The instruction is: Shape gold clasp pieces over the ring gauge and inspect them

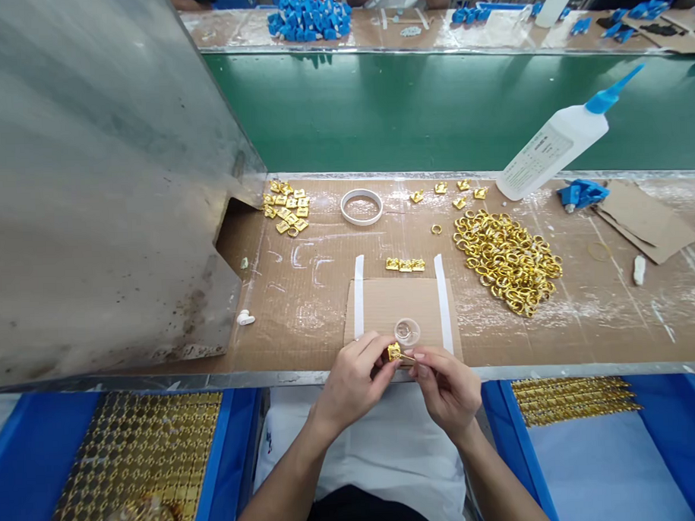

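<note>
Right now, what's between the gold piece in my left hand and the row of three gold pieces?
In the head view: a clear dish just past the held gold piece, then bare cardboard pad, with the row just beyond its far edge.

Left hand (356,378) pinching gold piece (394,351); right hand (450,387), stick (408,357) beside it. Cup (407,332) just beyond; ring heap (510,264), bottle (554,151) farther right.

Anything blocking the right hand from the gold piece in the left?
Nothing visible. The left hand holds the gold piece; the right hand points a thin tool at it. The clear round dish sits just beyond, not between. Too small to tell whether the tool's tip touches.
</note>
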### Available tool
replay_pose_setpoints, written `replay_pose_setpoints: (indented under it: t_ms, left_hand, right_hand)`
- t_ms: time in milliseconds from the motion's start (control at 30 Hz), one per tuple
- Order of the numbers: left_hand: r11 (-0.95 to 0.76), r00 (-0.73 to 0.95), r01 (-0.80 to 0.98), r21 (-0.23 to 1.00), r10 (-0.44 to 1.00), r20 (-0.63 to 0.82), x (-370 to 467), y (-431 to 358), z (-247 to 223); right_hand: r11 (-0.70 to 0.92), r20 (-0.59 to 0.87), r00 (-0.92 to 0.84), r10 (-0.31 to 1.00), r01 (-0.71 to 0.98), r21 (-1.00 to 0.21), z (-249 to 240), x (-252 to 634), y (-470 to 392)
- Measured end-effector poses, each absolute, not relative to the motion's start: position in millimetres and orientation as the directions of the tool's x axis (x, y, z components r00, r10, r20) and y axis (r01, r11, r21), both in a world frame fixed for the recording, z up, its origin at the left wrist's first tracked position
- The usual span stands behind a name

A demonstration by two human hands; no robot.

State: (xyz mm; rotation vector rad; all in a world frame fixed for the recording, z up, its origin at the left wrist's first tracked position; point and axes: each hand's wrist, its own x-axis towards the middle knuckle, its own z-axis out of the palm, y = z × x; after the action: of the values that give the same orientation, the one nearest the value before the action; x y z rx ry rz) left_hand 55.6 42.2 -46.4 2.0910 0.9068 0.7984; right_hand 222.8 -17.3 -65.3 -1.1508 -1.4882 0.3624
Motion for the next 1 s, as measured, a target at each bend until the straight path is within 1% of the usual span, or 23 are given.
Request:
replay_pose_setpoints:
  t_ms: [633,800,1000]
  left_hand:
    - [-0.492,0.568,0.364,0.791,0.79,0.231,56.0,42.5,-47.0]
    - [-0.466,0.571,0.377,0.8,0.797,0.196,55.0,42.7,-45.4]
    - [-0.471,0.571,0.374,0.799,0.796,0.202,55.2,42.9,-45.0]
  right_hand:
    - [0.465,0.566,0.14,0.812,0.429,-0.774,-63.1,224.3,-16.9]
    - [0.439,0.538,0.163,0.827,0.411,-0.799,-64.6,224.8,-18.7]
    - [0.425,0.524,0.169,0.835,0.409,-0.808,-66.2,225.3,-20.3]
